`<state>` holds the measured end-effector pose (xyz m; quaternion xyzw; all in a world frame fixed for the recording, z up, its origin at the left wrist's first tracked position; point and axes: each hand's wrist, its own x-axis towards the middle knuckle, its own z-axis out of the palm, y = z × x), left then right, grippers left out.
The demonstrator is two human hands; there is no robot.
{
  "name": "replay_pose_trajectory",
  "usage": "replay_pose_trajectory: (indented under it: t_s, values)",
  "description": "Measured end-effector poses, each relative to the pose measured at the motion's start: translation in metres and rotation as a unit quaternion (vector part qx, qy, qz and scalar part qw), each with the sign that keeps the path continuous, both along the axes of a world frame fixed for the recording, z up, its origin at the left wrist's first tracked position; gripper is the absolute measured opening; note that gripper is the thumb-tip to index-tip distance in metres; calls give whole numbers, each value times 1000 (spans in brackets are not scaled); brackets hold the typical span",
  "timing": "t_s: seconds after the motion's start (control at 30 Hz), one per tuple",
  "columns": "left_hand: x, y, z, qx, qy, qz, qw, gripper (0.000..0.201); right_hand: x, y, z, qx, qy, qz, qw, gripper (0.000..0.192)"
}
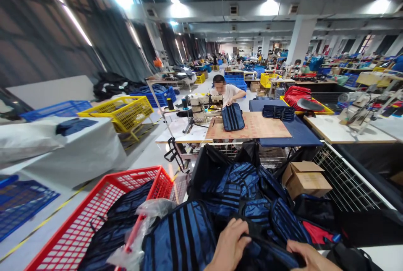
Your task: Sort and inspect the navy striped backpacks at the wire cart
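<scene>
At the bottom of the view, my left hand (231, 241) is closed, its fingers curled over the black edge of a dark blue bag (270, 252). My right hand (307, 256) grips the same bag farther right, thumb on top; part of that hand is cut off by the frame. Beside my left hand lies another blue bag (184, 237) with black stripes. Just beyond both hands, a heap of similar blue striped bags (234, 185) fills a black-lined bin (201, 168). How far the held bag extends downward is hidden.
A red plastic crate (107, 183) with dark blue pieces stands at left, clear plastic wrap (157, 208) over its edge. A cardboard box (307, 181) sits at right by a wire mesh (349, 178). Ahead, a co-worker (231, 92) holds a striped bag at a sewing machine (200, 107).
</scene>
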<state>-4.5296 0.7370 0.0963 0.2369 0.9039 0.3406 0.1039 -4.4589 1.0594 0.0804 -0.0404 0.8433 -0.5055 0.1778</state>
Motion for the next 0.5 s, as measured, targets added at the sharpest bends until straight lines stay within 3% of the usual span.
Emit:
replay_pose_trajectory:
  t_s: [0.07, 0.17, 0.27, 0.37, 0.5]
  values:
    - [-10, 1, -4, -55, 118, 34, 991, 26, -12, -7, 11, 32, 32, -1, 999, 13]
    - [-26, 5, -25, -148, 299, 49, 941, 52, -33, -9, 20, 106, 142, -37, 983, 10]
    - [-43, 6, -36, -197, 398, 50, 895, 63, -42, -2, 28, 134, 213, -81, 965, 27]
    - [-58, 0, -27, -206, 434, 61, 875, 64, -37, 7, 50, 101, 184, -76, 975, 39]
    - [-74, -19, -11, -200, 466, 41, 861, 62, -23, 12, 86, 2, 36, 11, 999, 22]
